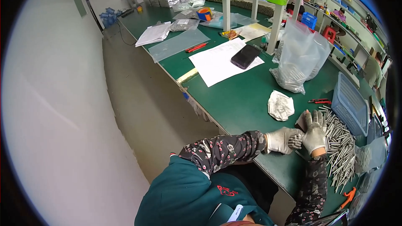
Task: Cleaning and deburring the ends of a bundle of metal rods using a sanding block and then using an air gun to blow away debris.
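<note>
My left hand (pixel 280 140), in a white work glove, is closed around a bundle of short metal rods (pixel 295 141); their ends stick out toward my other hand. Right beside it, my right hand (pixel 314 136) lies palm down with its fingers stretched forward, also gloved, one fingertip bare. A small brownish block (pixel 300 121) sits at the fingers of my right hand, partly hidden by them. Along the right side of that hand spreads a large loose pile of silvery metal rods (pixel 341 148). A crumpled white cloth (pixel 280 105) rests ahead of my hands.
A blue plastic basket (pixel 351 104) stands beyond the pile, with a red cutter (pixel 320 101) near it. Plastic bags of parts (pixel 297 58) stand further ahead. A black phone (pixel 246 56) lies on white paper (pixel 213 67). Orange-handled pliers (pixel 347 197) lie at lower right on the green table (pixel 234 100).
</note>
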Demonstrator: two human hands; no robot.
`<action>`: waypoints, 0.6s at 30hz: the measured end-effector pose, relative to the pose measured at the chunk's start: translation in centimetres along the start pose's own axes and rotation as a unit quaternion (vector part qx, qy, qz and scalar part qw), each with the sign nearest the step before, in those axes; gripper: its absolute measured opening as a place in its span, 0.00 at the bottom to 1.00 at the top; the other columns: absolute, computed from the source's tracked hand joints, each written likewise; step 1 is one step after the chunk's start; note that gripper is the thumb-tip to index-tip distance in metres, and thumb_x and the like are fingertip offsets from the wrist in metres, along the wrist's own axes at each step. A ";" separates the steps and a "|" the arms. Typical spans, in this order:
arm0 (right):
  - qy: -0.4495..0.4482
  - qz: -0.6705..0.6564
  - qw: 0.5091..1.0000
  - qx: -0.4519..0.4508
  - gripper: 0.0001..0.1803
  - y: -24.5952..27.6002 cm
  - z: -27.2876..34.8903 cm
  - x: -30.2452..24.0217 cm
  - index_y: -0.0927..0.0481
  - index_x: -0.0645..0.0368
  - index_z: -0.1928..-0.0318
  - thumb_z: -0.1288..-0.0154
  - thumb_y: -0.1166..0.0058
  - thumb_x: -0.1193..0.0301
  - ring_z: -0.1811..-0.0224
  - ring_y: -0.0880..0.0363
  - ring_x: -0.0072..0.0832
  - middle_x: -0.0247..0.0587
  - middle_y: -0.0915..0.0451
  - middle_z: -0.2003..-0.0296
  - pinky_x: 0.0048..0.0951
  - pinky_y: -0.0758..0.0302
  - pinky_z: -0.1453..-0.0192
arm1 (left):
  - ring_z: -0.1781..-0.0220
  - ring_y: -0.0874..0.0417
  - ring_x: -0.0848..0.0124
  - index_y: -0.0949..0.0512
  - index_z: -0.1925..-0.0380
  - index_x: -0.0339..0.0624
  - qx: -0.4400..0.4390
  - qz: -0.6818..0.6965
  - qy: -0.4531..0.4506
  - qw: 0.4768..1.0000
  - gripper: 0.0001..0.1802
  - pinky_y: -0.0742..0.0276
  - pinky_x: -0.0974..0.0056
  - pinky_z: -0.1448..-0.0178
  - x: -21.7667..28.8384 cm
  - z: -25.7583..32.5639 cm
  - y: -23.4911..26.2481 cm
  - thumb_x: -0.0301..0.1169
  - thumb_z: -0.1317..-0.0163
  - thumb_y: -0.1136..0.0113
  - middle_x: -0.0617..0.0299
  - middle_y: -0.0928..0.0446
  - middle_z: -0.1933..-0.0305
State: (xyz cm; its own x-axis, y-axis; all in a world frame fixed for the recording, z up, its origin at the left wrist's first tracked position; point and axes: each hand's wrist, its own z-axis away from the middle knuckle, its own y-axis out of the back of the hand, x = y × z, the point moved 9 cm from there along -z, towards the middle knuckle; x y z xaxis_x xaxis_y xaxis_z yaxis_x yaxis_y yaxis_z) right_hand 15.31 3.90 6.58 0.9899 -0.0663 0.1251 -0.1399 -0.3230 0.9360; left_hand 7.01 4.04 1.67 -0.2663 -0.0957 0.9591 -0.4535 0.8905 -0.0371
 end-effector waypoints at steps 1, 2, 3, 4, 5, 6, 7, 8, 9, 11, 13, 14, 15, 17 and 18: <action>-0.009 0.002 0.999 -0.044 0.40 -0.9 -0.3 0.1 0.36 0.52 0.39 0.53 0.39 0.56 0.35 0.43 0.46 0.52 0.36 0.41 0.48 0.49 0.32 | 0.66 0.26 0.75 0.30 0.56 0.38 0.000 -0.045 -0.009 0.999 0.25 0.27 0.68 0.59 -0.2 -0.2 -0.1 0.24 0.61 0.39 0.62 0.24 0.67; -0.021 0.005 0.996 -0.089 0.40 -1.9 -0.2 0.4 0.36 0.51 0.39 0.53 0.39 0.54 0.35 0.43 0.46 0.53 0.37 0.40 0.48 0.49 0.32 | 0.66 0.25 0.74 0.30 0.55 0.39 -0.002 -0.089 -0.018 0.996 0.26 0.27 0.68 0.59 -0.4 -0.3 -0.2 0.24 0.61 0.39 0.62 0.24 0.67; -0.028 -0.029 0.996 -0.080 0.38 -2.1 -0.4 0.7 0.33 0.50 0.40 0.54 0.39 0.57 0.37 0.41 0.47 0.53 0.35 0.43 0.47 0.47 0.34 | 0.66 0.24 0.73 0.30 0.55 0.37 0.000 -0.113 -0.005 0.994 0.27 0.27 0.68 0.59 0.1 -0.3 -0.2 0.24 0.61 0.39 0.60 0.24 0.67; -0.033 -0.029 0.996 -0.083 0.38 -2.3 -0.4 1.0 0.33 0.50 0.40 0.54 0.39 0.57 0.37 0.41 0.47 0.53 0.35 0.43 0.47 0.47 0.34 | 0.66 0.24 0.73 0.30 0.55 0.37 -0.005 -0.109 -0.003 0.994 0.27 0.27 0.68 0.59 0.2 -0.4 -0.1 0.24 0.61 0.39 0.60 0.24 0.67; -0.026 -0.042 0.998 -0.042 0.36 -1.6 -0.5 1.0 0.32 0.51 0.42 0.54 0.39 0.59 0.39 0.39 0.48 0.54 0.33 0.45 0.47 0.44 0.36 | 0.65 0.23 0.72 0.30 0.56 0.37 -0.011 -0.054 0.007 0.998 0.27 0.26 0.67 0.58 0.0 -0.6 -0.2 0.25 0.61 0.38 0.58 0.23 0.67; -0.025 -0.055 0.998 -0.005 0.35 -0.7 -0.2 1.0 0.31 0.52 0.43 0.55 0.39 0.60 0.41 0.37 0.49 0.54 0.31 0.48 0.47 0.42 0.38 | 0.65 0.22 0.71 0.30 0.56 0.36 -0.022 0.005 0.020 1.000 0.27 0.26 0.66 0.58 -0.4 -0.7 -0.6 0.25 0.62 0.38 0.57 0.23 0.66; -0.023 -0.103 0.991 0.077 0.32 0.9 0.1 1.3 0.29 0.54 0.45 0.55 0.40 0.63 0.48 0.32 0.50 0.55 0.30 0.52 0.46 0.35 0.44 | 0.62 0.21 0.68 0.30 0.56 0.34 0.010 -0.113 -0.040 0.993 0.27 0.25 0.64 0.56 0.1 -0.8 0.0 0.26 0.61 0.36 0.54 0.22 0.63; -0.026 -0.156 0.979 0.128 0.32 2.5 0.3 1.9 0.29 0.55 0.44 0.54 0.41 0.64 0.52 0.29 0.51 0.56 0.29 0.53 0.43 0.30 0.50 | 0.60 0.21 0.66 0.30 0.55 0.33 -0.035 -0.152 0.056 0.986 0.29 0.25 0.63 0.54 -0.2 -0.8 0.2 0.28 0.61 0.34 0.52 0.22 0.61; -0.044 -0.227 0.966 0.116 0.33 4.0 0.1 1.4 0.30 0.55 0.43 0.54 0.41 0.65 0.56 0.27 0.50 0.56 0.28 0.55 0.41 0.29 0.52 | 0.60 0.21 0.68 0.31 0.54 0.31 0.012 -0.254 0.021 0.967 0.29 0.25 0.64 0.54 0.8 0.0 1.8 0.30 0.58 0.33 0.52 0.22 0.62; -0.077 -0.322 0.935 0.128 0.31 5.2 1.5 2.6 0.28 0.60 0.46 0.55 0.41 0.66 0.56 0.25 0.47 0.55 0.26 0.55 0.38 0.28 0.53 | 0.59 0.24 0.73 0.34 0.49 0.26 -0.005 0.055 0.145 0.988 0.33 0.25 0.69 0.54 0.3 0.3 0.7 0.26 0.57 0.36 0.56 0.23 0.57; -0.075 -0.305 0.932 0.182 0.29 6.6 3.6 1.6 0.26 0.61 0.48 0.54 0.40 0.65 0.55 0.23 0.44 0.51 0.25 0.53 0.34 0.26 0.53 | 0.58 0.24 0.77 0.30 0.57 0.33 0.017 0.011 0.143 0.990 0.25 0.26 0.71 0.51 -1.3 -0.1 1.8 0.24 0.58 0.36 0.60 0.23 0.61; -0.044 -0.350 0.916 0.192 0.31 7.3 4.6 0.2 0.26 0.60 0.48 0.55 0.38 0.62 0.53 0.25 0.46 0.53 0.26 0.53 0.37 0.27 0.50 | 0.58 0.23 0.75 0.30 0.53 0.37 0.016 0.035 0.136 0.990 0.28 0.26 0.70 0.51 -2.4 -0.2 2.0 0.24 0.58 0.35 0.59 0.22 0.60; 0.022 -0.327 0.924 0.195 0.33 8.7 5.2 -2.2 0.25 0.58 0.48 0.56 0.35 0.58 0.51 0.26 0.49 0.57 0.27 0.53 0.40 0.28 0.49 | 0.57 0.23 0.75 0.30 0.52 0.37 0.047 -0.124 0.054 0.990 0.29 0.26 0.69 0.50 -0.8 -0.6 2.6 0.24 0.59 0.33 0.59 0.22 0.59; 0.070 -0.262 0.952 0.140 0.34 8.0 6.2 -3.2 0.26 0.56 0.46 0.54 0.36 0.54 0.50 0.28 0.49 0.58 0.28 0.51 0.42 0.30 0.47 | 0.55 0.23 0.74 0.31 0.52 0.36 0.025 0.042 0.114 0.992 0.28 0.27 0.70 0.48 -1.4 -0.7 1.6 0.20 0.57 0.36 0.61 0.23 0.57; 0.042 -0.255 0.956 0.136 0.35 6.9 6.3 -1.8 0.27 0.55 0.45 0.53 0.37 0.52 0.49 0.28 0.48 0.56 0.29 0.48 0.42 0.32 0.45 | 0.55 0.24 0.74 0.32 0.53 0.36 0.009 0.008 0.090 0.996 0.27 0.27 0.70 0.48 -0.3 -0.7 1.0 0.18 0.57 0.37 0.62 0.24 0.57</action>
State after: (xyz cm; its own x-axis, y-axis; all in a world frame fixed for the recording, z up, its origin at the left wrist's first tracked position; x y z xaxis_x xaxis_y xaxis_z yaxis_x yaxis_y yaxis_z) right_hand 12.47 -4.14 10.79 0.9279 0.2377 -0.2872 0.3716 -0.5284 0.7634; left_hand 7.22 5.30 1.48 -0.1176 0.0014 0.9931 -0.4659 0.8831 -0.0564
